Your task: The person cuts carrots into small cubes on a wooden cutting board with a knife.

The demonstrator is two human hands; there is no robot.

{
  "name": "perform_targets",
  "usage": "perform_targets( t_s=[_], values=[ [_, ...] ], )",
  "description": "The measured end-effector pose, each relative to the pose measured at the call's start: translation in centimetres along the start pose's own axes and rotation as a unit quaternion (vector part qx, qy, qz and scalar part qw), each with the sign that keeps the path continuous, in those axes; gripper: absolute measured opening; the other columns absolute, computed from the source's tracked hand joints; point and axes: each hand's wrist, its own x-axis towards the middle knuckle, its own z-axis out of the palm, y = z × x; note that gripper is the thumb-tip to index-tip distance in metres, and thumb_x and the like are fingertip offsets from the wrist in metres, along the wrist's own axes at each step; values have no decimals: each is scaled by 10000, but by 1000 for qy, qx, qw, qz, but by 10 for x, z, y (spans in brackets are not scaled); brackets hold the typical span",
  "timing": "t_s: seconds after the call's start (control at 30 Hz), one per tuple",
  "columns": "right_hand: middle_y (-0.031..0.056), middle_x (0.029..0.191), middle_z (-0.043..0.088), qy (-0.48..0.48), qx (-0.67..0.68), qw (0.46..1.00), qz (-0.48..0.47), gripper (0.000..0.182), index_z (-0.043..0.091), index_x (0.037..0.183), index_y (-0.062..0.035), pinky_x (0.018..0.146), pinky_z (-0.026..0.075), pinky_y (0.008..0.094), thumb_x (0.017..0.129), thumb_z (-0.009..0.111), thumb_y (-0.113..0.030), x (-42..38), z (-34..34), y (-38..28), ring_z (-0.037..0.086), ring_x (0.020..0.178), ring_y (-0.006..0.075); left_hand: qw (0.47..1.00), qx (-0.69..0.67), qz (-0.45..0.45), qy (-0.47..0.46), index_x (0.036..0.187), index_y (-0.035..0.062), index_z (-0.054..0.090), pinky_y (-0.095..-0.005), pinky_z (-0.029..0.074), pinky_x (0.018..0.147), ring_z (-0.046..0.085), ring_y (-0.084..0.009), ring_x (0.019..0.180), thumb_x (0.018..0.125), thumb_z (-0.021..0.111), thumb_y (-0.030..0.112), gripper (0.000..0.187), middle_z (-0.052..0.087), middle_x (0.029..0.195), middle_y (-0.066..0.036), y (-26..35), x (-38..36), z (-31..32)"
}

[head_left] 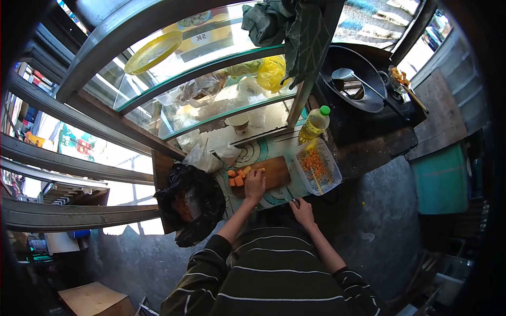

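Orange cubes (pixel 239 180) lie at the left part of a brown wooden cutting board (pixel 278 174). My left hand (pixel 255 185) is over the board beside the cubes, its fingertips together on an orange piece (pixel 262 169) that partly shows past them. At the table's front edge, right of the board, my right hand (pixel 302 211) has bent fingers; a small, pale, shiny bit shows at the fingertips, too small to name. A clear plastic tub (pixel 338 180) with small orange bits and a yellow-handled utensil stands to the right of the board.
Behind the tub is an oil bottle with a green cap (pixel 316 125). A wok (pixel 369 100) with a ladle sits at the back right. A black plastic bag (pixel 211 195) and a white bag (pixel 213 155) lie on the left. A glass cabinet (pixel 211 100) rises behind the board.
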Motion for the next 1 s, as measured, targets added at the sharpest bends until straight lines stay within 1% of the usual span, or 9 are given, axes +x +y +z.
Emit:
perform_targets(
  t_s=[0.17, 0.33, 0.47, 0.57, 0.67, 0.73, 0.77, 0.83, 1.0],
  values=[
    [102, 580, 557, -60, 61, 996, 1, 369, 592, 852, 27, 498, 440, 304, 841, 509, -331, 14, 14, -2, 556, 503, 171, 995, 80, 53, 3, 869, 31, 593, -395, 429, 718, 526, -320, 822, 745, 583, 120, 153, 539, 798, -148, -16, 19, 5],
    [5, 494, 415, -157, 236, 949, 140, 396, 542, 773, -28, 374, 332, 257, 886, 420, -387, 24, 29, -16, 420, 397, 106, 996, 58, -28, -69, 871, 22, 591, -377, 463, 661, 570, -294, 736, 684, 658, 140, 231, 591, 716, -139, -3, 16, 9],
    [3, 491, 395, -170, 267, 938, 144, 390, 498, 757, -42, 362, 305, 260, 889, 406, -398, 27, 37, -15, 387, 382, 107, 997, 24, -33, -62, 868, 32, 592, -377, 459, 654, 580, -287, 710, 655, 686, 163, 266, 596, 692, -126, 3, 11, 8],
    [-1, 491, 383, -169, 249, 943, 139, 398, 479, 749, -49, 356, 291, 256, 893, 392, -409, 27, 39, -14, 376, 381, 103, 996, 20, -47, -80, 978, 63, 611, -386, 448, 674, 576, -296, 723, 658, 686, 187, 350, 592, 736, -142, -5, 10, 5],
    [1, 492, 385, -141, 225, 961, 80, 422, 484, 738, -45, 359, 300, 251, 893, 384, -426, 29, 48, -4, 384, 386, 102, 999, 10, -18, -43, 972, 68, 617, -383, 447, 677, 576, -297, 730, 660, 686, 178, 338, 594, 747, -144, -10, 11, 7],
    [141, 548, 511, -115, 174, 976, 69, 501, 527, 711, 10, 546, 412, 372, 892, 354, -424, 28, 48, -8, 549, 540, 248, 997, 36, 1, -69, 985, 79, 616, -362, 450, 671, 571, -268, 757, 649, 688, 168, 355, 600, 784, -102, -8, 12, 5],
    [141, 548, 511, -115, 173, 976, 70, 501, 527, 711, 10, 546, 412, 372, 892, 354, -424, 27, 48, -10, 549, 540, 248, 997, 35, 1, -70, 985, 79, 616, -362, 450, 671, 571, -268, 757, 649, 688, 168, 355, 600, 784, -102, -7, 13, 4],
    [19, 502, 415, -129, 207, 968, 60, 469, 487, 708, -30, 381, 344, 256, 890, 378, -448, 27, 49, -12, 419, 415, 104, 997, 48, 24, -55, 947, 83, 636, -378, 446, 674, 576, -293, 734, 653, 681, 163, 308, 598, 752, -132, -9, 14, 6],
    [30, 506, 426, -117, 197, 972, 49, 488, 488, 701, -23, 411, 373, 271, 893, 366, -454, 29, 56, -12, 448, 436, 122, 999, 12, 5, -50, 918, 80, 649, -373, 448, 678, 575, -289, 734, 642, 684, 153, 289, 602, 759, -130, -14, 13, 8]
  ],
)
